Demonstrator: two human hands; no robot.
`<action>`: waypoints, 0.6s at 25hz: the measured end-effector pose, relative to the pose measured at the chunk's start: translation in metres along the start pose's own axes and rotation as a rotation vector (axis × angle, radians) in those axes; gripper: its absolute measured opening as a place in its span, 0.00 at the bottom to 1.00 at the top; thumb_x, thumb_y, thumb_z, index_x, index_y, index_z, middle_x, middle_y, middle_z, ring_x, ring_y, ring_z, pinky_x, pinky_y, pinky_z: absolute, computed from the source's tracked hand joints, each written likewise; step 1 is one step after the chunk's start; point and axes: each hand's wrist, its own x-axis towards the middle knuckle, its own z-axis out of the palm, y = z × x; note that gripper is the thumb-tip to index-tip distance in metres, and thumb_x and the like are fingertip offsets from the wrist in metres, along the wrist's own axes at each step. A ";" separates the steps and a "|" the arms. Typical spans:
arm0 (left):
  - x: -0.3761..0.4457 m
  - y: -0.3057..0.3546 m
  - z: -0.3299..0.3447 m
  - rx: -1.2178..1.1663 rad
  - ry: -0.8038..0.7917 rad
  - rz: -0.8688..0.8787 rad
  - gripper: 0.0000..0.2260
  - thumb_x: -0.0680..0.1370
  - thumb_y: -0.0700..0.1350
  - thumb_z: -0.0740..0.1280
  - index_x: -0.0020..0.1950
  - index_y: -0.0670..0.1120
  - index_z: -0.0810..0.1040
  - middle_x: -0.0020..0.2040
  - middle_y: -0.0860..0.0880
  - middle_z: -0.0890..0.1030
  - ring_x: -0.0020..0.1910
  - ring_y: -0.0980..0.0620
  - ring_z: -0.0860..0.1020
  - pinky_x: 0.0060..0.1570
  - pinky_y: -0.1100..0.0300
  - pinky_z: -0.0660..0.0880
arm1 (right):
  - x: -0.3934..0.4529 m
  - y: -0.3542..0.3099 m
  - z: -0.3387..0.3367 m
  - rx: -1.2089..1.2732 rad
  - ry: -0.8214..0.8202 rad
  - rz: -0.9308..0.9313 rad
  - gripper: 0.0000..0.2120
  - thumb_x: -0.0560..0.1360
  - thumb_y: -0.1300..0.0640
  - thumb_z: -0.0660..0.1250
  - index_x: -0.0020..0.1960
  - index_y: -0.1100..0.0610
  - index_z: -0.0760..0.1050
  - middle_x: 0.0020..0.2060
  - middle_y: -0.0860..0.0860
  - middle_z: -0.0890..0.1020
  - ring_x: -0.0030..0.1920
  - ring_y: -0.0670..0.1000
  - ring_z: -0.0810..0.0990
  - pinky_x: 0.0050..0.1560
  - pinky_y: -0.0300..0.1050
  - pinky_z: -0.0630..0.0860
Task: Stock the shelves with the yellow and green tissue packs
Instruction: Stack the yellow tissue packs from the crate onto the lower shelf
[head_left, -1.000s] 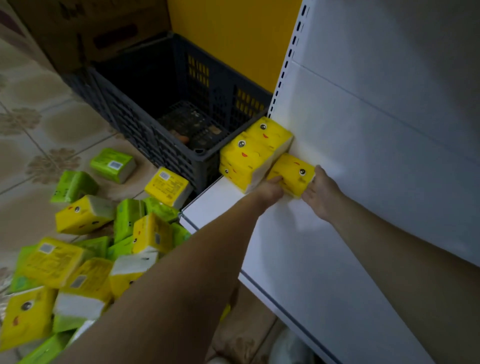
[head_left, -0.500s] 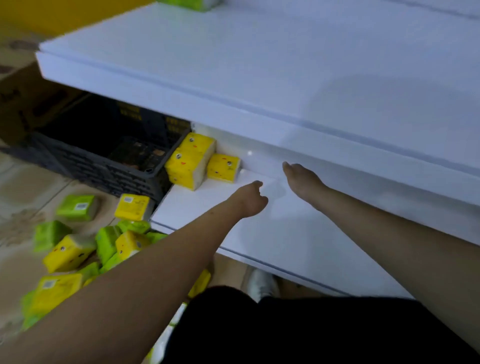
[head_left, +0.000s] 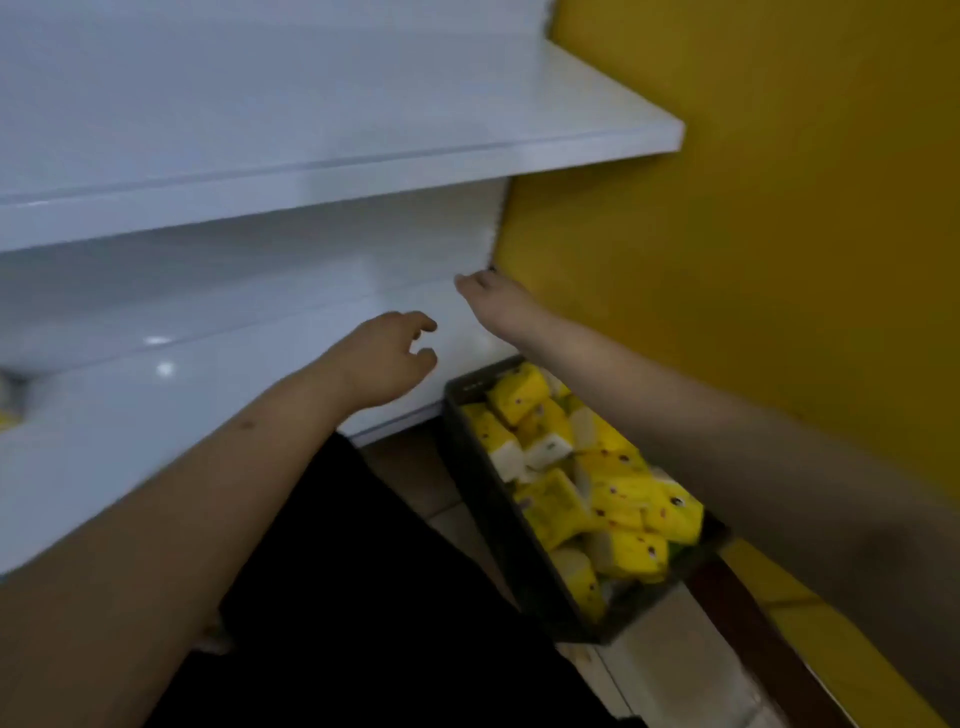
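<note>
Here, both empty hands, left hand (head_left: 387, 358) and right hand (head_left: 498, 304), hover released over the white shelf (head_left: 156, 415); yellow tissue packs (head_left: 587, 493) fill a dark crate (head_left: 498, 514) at four o'clock.

We see a dim, soft, motion-blurred scene: two small glints of glare sit on the glossy white lower shelf (head_left: 156, 395), shadow fills the recess beneath the upper shelf (head_left: 363, 171), the yellow wall (head_left: 779, 208) reads muddy, and wide-angle distortion bends the shelf edges.
</note>
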 end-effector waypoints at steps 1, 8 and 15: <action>0.008 0.022 0.023 0.004 -0.049 0.030 0.20 0.81 0.48 0.61 0.73 0.48 0.68 0.69 0.44 0.72 0.65 0.46 0.72 0.61 0.60 0.67 | -0.006 0.037 -0.016 0.017 0.020 0.061 0.25 0.82 0.44 0.53 0.73 0.58 0.65 0.70 0.55 0.70 0.67 0.57 0.70 0.61 0.48 0.67; 0.030 0.080 0.162 -0.113 -0.328 -0.079 0.19 0.81 0.49 0.61 0.71 0.45 0.71 0.69 0.43 0.73 0.65 0.43 0.73 0.60 0.55 0.70 | -0.082 0.264 0.008 -0.021 0.050 0.486 0.11 0.81 0.51 0.59 0.47 0.59 0.70 0.48 0.61 0.74 0.48 0.59 0.73 0.42 0.47 0.65; 0.015 0.053 0.195 -0.073 -0.421 -0.280 0.19 0.79 0.48 0.62 0.69 0.45 0.72 0.68 0.41 0.72 0.66 0.42 0.72 0.62 0.54 0.70 | -0.097 0.314 0.096 -0.084 -0.009 0.639 0.28 0.73 0.44 0.68 0.65 0.61 0.69 0.62 0.61 0.74 0.62 0.62 0.73 0.59 0.52 0.71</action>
